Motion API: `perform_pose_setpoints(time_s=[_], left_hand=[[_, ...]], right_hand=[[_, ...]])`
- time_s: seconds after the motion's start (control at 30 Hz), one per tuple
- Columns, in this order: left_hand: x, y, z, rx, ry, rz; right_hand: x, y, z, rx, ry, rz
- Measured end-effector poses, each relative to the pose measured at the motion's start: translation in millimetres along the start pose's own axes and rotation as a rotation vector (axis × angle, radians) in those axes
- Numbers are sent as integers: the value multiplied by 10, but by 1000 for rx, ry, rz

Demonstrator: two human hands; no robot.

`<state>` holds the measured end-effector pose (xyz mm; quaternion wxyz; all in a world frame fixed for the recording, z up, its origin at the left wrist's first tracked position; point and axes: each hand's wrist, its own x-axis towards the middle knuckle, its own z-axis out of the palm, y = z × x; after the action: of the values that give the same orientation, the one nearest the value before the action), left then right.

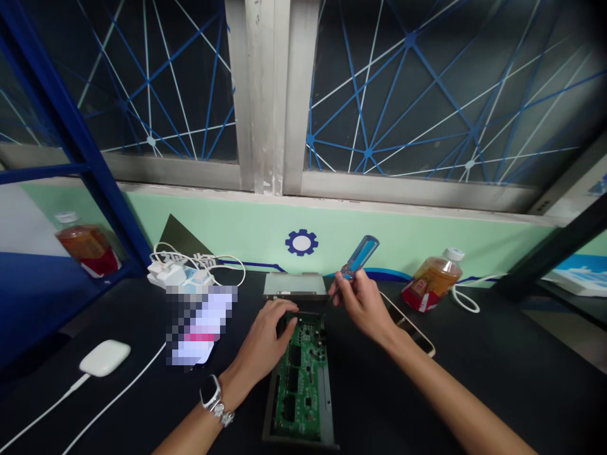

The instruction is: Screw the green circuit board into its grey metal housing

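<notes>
Bare forearms (pixel 441 398) rise from six o'clock, with a metal wristwatch (pixel 210 392) on the left one. Ahead of it, my left hand (pixel 260 341) lies palm-down over the far end of a green circuit board (pixel 301 379), fingers curved; I can't tell whether that grip is clenched on the edge or only resting there. My right hand (pixel 363 303) is closed, its grip pinching a blue-handled screwdriver (pixel 359 256), handle up toward one o'clock and thin shaft slanting down near the board's far corner — whether the tip touches, I can't make out.

The board lies at the middle of the tabletop (pixel 474 392), seated in a shallow steel tray (pixel 325 404). I'd judge it light, stiff and easily damaged, so it's best taken by the tray's side rails, clear of the components. The screwdriver should feel light and sit firmly by its ridged handle.

A flat metal cover (pixel 294 285) lies just past the board at twelve o'clock. A phone (pixel 411 325) sits just beside my right wrist, a plastic bottle (pixel 434 281) stands toward two o'clock, and a white charger (pixel 173 275) lies near eleven.
</notes>
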<state>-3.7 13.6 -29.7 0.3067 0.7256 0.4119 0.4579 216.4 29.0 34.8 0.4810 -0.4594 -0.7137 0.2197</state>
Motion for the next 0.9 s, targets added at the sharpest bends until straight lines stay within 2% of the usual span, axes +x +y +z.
perform_pose_setpoints(time_s=[0.1,0.23,0.4,0.6,0.77,0.9], left_hand=[[5,-10,-2,-58,-3,-22],[3,-22,11,6,-30,-12],[22,8,54,7,-20,-5],[258,155,127,-9,-47,27],[499,200,273,-196,-156,-5],[519,159,377,-225,-105,-72]], right_hand=[[1,-7,21,9,-14,-10],[19,-1,30,7,-31,-20],[110,-5,22,-3,-142,-29],[228,-73,44,45,-242,-60],[217,-77,63,45,-196,-66],[188,-12,75,90,-157,-16]])
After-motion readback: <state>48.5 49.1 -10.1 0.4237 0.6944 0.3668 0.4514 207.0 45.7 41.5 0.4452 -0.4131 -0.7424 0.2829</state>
